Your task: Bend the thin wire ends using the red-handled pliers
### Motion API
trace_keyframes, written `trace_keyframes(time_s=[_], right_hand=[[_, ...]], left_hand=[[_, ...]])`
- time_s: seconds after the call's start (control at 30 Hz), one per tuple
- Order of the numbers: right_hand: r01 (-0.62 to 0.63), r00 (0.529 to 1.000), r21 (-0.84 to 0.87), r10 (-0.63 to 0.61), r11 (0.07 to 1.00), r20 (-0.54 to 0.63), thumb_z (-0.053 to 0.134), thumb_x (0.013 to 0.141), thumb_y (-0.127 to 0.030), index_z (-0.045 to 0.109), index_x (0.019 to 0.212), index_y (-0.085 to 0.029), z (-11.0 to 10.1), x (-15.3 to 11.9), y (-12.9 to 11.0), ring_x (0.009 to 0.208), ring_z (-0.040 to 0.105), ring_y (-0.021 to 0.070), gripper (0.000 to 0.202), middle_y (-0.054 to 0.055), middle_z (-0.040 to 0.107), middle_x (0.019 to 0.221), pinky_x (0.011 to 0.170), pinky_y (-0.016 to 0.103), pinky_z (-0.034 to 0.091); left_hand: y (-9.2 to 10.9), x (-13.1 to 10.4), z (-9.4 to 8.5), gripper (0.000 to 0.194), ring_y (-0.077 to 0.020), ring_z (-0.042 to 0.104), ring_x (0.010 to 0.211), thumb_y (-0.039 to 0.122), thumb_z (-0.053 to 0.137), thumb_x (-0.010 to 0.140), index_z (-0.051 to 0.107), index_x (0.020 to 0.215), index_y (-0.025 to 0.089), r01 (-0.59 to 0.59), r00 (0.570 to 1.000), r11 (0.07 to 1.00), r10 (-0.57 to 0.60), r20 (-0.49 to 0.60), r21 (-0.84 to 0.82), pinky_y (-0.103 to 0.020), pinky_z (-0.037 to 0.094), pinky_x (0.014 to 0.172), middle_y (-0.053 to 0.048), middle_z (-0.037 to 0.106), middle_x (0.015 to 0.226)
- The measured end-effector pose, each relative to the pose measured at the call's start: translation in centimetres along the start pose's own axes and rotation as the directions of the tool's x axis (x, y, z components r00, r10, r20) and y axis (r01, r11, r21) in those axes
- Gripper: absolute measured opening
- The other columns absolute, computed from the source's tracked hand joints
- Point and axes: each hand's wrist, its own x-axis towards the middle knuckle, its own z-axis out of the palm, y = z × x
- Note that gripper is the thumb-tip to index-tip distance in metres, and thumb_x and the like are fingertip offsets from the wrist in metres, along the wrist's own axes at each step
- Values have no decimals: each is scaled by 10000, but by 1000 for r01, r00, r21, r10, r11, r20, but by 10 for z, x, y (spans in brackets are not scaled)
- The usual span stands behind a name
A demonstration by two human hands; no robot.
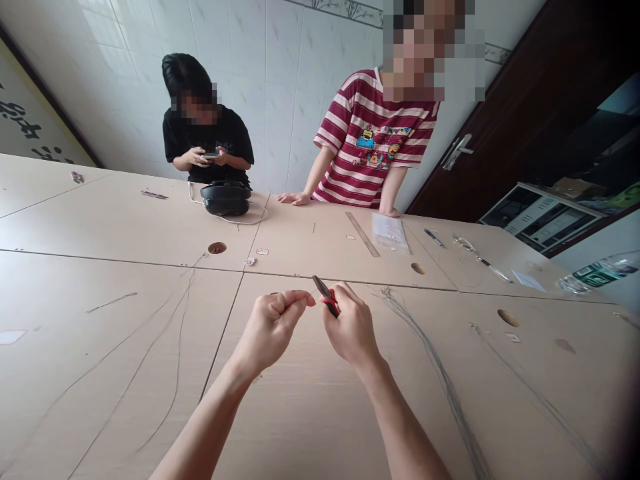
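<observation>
Red-and-black handled pliers [326, 292] are gripped in my right hand [354, 327], their dark jaws pointing up and to the left. Close beside the jaws, my left hand [275, 327] is closed in a pinch. A very thin wire [315, 292] shows faintly between its fingertips and the pliers; whether the jaws bite on it I cannot tell. To the right of my hands lies a bundle of thin grey wires [429, 347]. A few long loose wires [155, 340] spread out on the left of the table.
Across the wooden table [300, 413] are a ruler [363, 235], a plastic bag [391, 233], a pen [434, 238] and a black device [226, 198] with a white cable. A water bottle [600, 272] lies at right. Two people are at the far edge; one holds a phone [210, 155].
</observation>
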Motion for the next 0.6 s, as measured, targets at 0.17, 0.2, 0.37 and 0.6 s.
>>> trace_keyframes(time_s=[0.17, 0.2, 0.37, 0.6], right_hand=[[-6, 1000, 1, 6, 1000, 6, 445, 793, -125, 468, 742, -230, -1, 0, -1, 539, 441, 136, 119, -11, 545, 750, 520, 252, 302], [-3, 1000, 1, 3, 1000, 5, 445, 792, -127, 464, 738, -231, -1, 0, -1, 537, 438, 135, 118, -11, 543, 748, 521, 252, 305], [1, 1000, -2, -1, 1000, 4, 446, 791, -125, 468, 736, -232, 1, 1, 1, 540, 445, 137, 123, -8, 548, 749, 522, 255, 310], [43, 999, 9, -43, 999, -3, 441, 796, -122, 481, 755, -226, -3, 0, -2, 574, 486, 141, 120, 1, 561, 774, 537, 255, 339]], left_hand=[[0, -1, -1, 302, -98, 209, 507, 379, 499, 852, 696, 828, 150, -4, 1000, 1000, 4, 4, 2, -247, 196, 473, 67, 228, 547], [0, -1, -1, 302, -99, 210, 508, 377, 498, 853, 697, 831, 152, -6, 1000, 1000, 6, 5, 1, -248, 198, 473, 67, 229, 548], [-2, 0, 0, 300, -98, 205, 504, 371, 492, 852, 698, 819, 156, -14, 1000, 1000, 14, 2, 6, -250, 198, 476, 68, 224, 550], [0, 0, -2, 277, -104, 210, 506, 374, 533, 822, 711, 819, 163, 17, 999, 999, -18, -51, -29, -249, 198, 467, 58, 269, 534]])
